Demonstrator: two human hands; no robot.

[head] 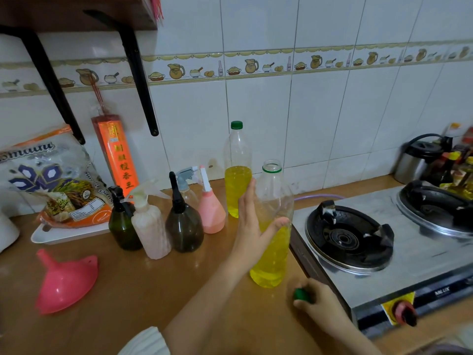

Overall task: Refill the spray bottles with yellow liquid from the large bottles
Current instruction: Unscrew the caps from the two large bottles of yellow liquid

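Tiled kitchen, wooden bench [158, 285]: uncapped large bottle [272, 226] just left of stove [384, 252], half-full, probably heavy, thin-walled, best gripped mid-body; left hand [252, 226] spread against it, right hand [311, 301] pinching green cap [300, 294].

**What I can't make out**

My right hand [316, 299] covers most of the green cap [301, 294]. The clear spray bottle [188, 187] is half hidden behind the dark one [184, 224]. Condiment bottles [458, 170] run off the right edge, blurred. The stove [409, 257] brand lettering is too small to read.
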